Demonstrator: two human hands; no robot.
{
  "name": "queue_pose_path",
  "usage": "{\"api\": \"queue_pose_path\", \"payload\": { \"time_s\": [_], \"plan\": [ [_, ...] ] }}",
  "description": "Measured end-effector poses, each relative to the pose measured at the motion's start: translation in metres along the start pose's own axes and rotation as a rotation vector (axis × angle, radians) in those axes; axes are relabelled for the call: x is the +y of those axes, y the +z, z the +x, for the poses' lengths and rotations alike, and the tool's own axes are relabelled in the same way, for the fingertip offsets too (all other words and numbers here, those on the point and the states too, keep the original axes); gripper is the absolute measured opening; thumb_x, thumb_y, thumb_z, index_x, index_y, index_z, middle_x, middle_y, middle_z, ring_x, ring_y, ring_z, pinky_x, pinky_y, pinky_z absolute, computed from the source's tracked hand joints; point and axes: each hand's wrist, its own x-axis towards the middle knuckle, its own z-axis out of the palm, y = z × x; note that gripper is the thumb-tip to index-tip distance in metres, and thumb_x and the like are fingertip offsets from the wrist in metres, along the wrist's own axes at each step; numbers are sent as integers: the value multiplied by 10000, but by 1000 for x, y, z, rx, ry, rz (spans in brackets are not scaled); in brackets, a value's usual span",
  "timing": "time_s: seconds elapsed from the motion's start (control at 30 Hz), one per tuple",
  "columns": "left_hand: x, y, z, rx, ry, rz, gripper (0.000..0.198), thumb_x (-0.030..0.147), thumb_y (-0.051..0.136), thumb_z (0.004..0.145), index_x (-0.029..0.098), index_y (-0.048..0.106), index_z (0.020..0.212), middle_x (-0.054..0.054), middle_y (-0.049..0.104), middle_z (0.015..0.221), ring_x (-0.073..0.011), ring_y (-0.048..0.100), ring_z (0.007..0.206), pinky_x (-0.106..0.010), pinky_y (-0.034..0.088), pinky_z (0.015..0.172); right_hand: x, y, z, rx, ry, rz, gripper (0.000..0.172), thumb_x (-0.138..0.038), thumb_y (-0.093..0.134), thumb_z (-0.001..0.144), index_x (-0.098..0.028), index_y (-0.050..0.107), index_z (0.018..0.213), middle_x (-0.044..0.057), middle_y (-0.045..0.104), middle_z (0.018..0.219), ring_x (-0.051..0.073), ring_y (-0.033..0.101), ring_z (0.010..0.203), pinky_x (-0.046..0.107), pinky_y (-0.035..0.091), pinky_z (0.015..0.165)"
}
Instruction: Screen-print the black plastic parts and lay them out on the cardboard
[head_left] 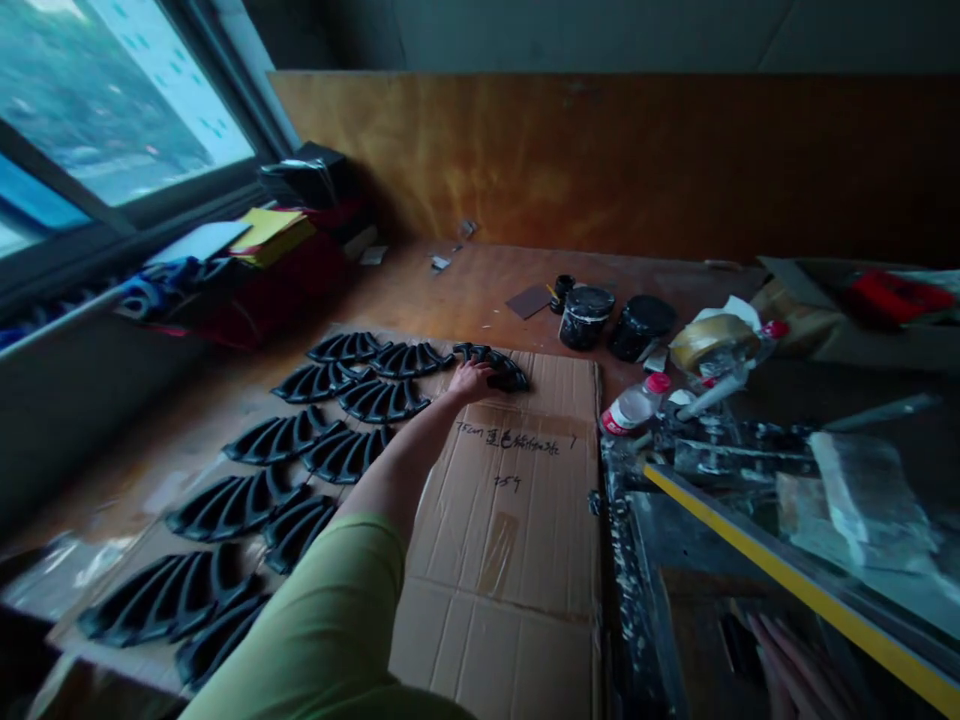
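My left hand (472, 380) reaches far forward with its fingers curled onto a black ribbed, fan-shaped piece (511, 372) near the top of a flattened cardboard sheet (517, 560). Several similar black fan-shaped pieces (382, 398) lie in rows along the left part of the cardboard. At the lower right, in dim light, my right hand (799, 665) has its fingers stretched out beside a small dark object (740, 645). What that object is, I cannot make out.
Two dark tubs (586, 318), a bottle with a red cap (636, 405) and a tape roll (712, 345) stand beyond the cardboard. A long yellow-edged bar (795, 580) crosses the right side. A red box (259, 290) stands by the window at left.
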Motion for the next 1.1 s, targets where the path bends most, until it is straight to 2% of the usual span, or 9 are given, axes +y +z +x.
{"api": "queue_pose_path", "payload": {
  "time_s": [0.17,0.3,0.4,0.47,0.53,0.73,0.83,0.93,1.1],
  "plan": [
    [-14,9,25,14,-165,-40,681,628,690,771,231,675,1324,-104,607,1423,-344,509,1303,-437,417,1072,-13,-11,7,-67,88,15,433,-293,512,929,-289,678,1328,16,770,1100,216,713,998,348,459,1068],
    [-5,12,31,27,-358,-97,688,661,641,782,227,669,1315,-144,621,1380,-383,519,1272,-516,452,1014,-17,-13,15,-57,121,-33,460,-318,521,936,-280,634,1380,13,777,1073,214,719,979,346,435,1101],
    [5,13,26,38,-385,-95,683,617,595,838,273,573,1428,-135,505,1515,-422,405,1392,-614,405,1052,-20,-13,16,-56,149,-24,455,-328,479,958,-254,637,1378,32,778,1064,216,714,1009,342,431,1103],
    [10,13,17,46,-352,-78,721,556,582,875,299,438,1534,-112,344,1633,-420,259,1493,-659,333,1108,-21,-12,14,-53,168,-13,451,-326,467,963,-246,642,1371,39,775,1078,222,706,1042,345,439,1092],
    [12,12,2,36,-311,-73,745,504,584,894,290,366,1573,-102,257,1672,-390,183,1536,-639,296,1152,-22,-10,12,-42,174,-4,447,-324,486,956,-251,644,1367,36,770,1103,226,700,1064,348,447,1083],
    [24,3,-64,108,-173,-126,613,463,627,892,167,558,1425,-164,463,1553,-314,382,1471,-440,339,1188,-24,-4,12,10,233,73,398,-318,514,935,-305,698,1288,31,766,1106,239,707,1034,390,510,1018],
    [45,-9,-99,162,-152,-206,505,426,640,885,146,646,1306,-182,539,1482,-318,509,1377,-447,409,1137,-30,-6,17,-35,305,103,399,-339,473,958,-283,708,1275,57,758,1126,255,696,1069,421,524,1010],
    [79,-28,-130,229,-134,-318,408,416,642,883,161,706,1194,-173,632,1374,-319,613,1255,-457,465,1078,-34,-13,23,-86,340,151,408,-319,432,988,-247,699,1288,94,738,1179,266,661,1141,440,513,1030],
    [168,-77,-174,249,-108,-651,504,544,603,891,167,693,1214,-135,751,1085,-229,721,961,-352,566,864,-32,-22,30,-173,254,245,447,-334,431,1018,-219,575,1426,109,631,1384,277,544,1319,495,442,1110]
  ]
}}
